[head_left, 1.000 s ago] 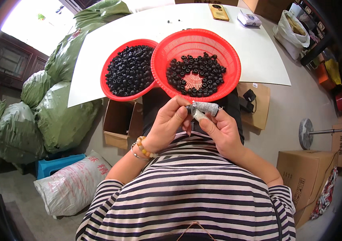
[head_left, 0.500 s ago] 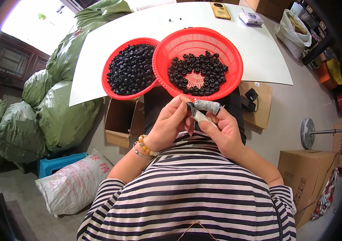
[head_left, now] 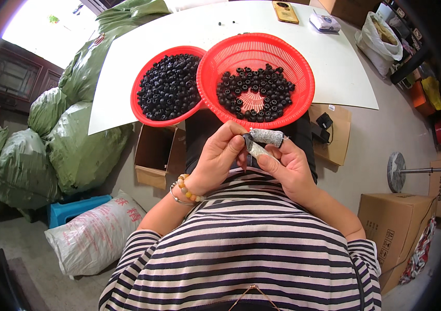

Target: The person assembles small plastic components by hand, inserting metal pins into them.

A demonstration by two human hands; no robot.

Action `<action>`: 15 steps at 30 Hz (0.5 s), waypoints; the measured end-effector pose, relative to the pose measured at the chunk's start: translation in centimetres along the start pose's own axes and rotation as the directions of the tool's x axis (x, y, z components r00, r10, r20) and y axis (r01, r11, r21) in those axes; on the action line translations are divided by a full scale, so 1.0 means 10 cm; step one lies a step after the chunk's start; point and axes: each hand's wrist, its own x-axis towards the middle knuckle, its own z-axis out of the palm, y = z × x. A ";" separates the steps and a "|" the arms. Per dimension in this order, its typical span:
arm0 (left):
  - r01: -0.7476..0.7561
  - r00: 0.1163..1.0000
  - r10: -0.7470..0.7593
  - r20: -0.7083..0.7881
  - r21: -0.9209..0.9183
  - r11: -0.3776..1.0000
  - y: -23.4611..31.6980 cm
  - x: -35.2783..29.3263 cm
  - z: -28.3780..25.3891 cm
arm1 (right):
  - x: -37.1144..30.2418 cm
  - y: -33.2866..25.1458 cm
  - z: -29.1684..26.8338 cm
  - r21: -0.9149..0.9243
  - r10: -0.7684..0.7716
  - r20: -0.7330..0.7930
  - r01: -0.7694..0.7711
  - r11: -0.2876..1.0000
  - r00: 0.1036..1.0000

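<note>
My left hand [head_left: 221,151] is closed in a pinch on a small round black piece [head_left: 247,137] in front of my belly. My right hand [head_left: 292,168] grips a small tool with a white-wrapped handle [head_left: 258,150]; its short, dark tip touches the black piece. Grey knitted cloth [head_left: 267,136] covers my right index finger. Just beyond my hands, a red slotted basket [head_left: 255,45] holds similar black pieces with round openings, spread around its bare middle. To its left, a red basin [head_left: 138,110] is heaped with small black round pieces.
Both red containers rest at the near edge of a white table [head_left: 334,78]. A yellow phone [head_left: 285,12] and a tissue pack [head_left: 325,22] lie at its far side. Green sacks [head_left: 83,147] crowd the left; cardboard boxes [head_left: 399,223] stand right. An open carton [head_left: 153,150] sits below.
The black piece has turned slightly between my left fingers against the tool's tip. Both hands stay in nearly the same place.
</note>
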 end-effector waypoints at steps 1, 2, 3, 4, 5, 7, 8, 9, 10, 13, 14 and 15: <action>-0.006 1.000 0.006 0.003 0.009 1.000 0.00 0.00 0.00 | 0.00 0.00 0.01 0.012 -0.011 -0.004 0.011 1.000 1.000; -0.006 1.000 0.006 0.002 0.008 1.000 0.00 0.00 0.00 | 0.00 0.00 0.01 0.024 -0.022 -0.008 0.022 0.999 1.000; -0.002 1.000 0.002 0.003 0.002 1.000 0.00 0.00 0.00 | 0.00 0.01 0.01 0.024 -0.022 -0.009 0.022 0.999 1.000; 0.002 1.000 -0.002 0.004 -0.005 1.000 0.00 0.00 0.00 | 0.01 0.02 0.01 0.006 -0.031 -0.006 0.031 0.999 0.999; 0.002 1.000 -0.002 0.004 -0.005 1.000 -0.01 0.00 0.00 | 0.01 0.03 0.00 -0.011 -0.041 -0.004 0.041 0.999 0.999; 0.029 0.999 -0.027 0.022 -0.074 0.997 -0.02 0.00 -0.01 | 0.00 0.01 0.00 -0.009 -0.027 -0.014 0.027 1.000 1.000; 0.028 0.999 -0.027 0.021 -0.074 0.997 -0.03 0.00 -0.01 | 0.00 0.01 0.00 -0.007 -0.013 -0.025 0.013 1.000 1.000; 0.031 0.999 -0.030 0.014 -0.081 0.996 -0.03 0.00 0.00 | 0.00 0.01 0.00 -0.007 -0.013 -0.025 0.013 1.000 1.000; 0.033 0.999 -0.033 0.007 -0.088 0.996 -0.03 0.00 0.00 | 0.00 0.02 0.00 -0.012 -0.030 -0.030 0.029 0.999 0.999; 0.029 0.999 -0.028 0.017 -0.091 0.995 -0.02 0.00 0.00 | -0.01 0.02 0.00 -0.033 -0.055 -0.028 0.054 0.998 0.998; 0.030 0.999 -0.028 0.017 -0.092 0.995 -0.02 0.00 0.01 | -0.01 0.02 0.00 -0.049 -0.063 -0.021 0.062 0.997 0.998; 0.032 0.999 -0.031 0.009 -0.090 0.995 -0.02 0.00 0.01 | -0.01 0.03 0.01 -0.049 -0.063 -0.021 0.062 0.997 0.998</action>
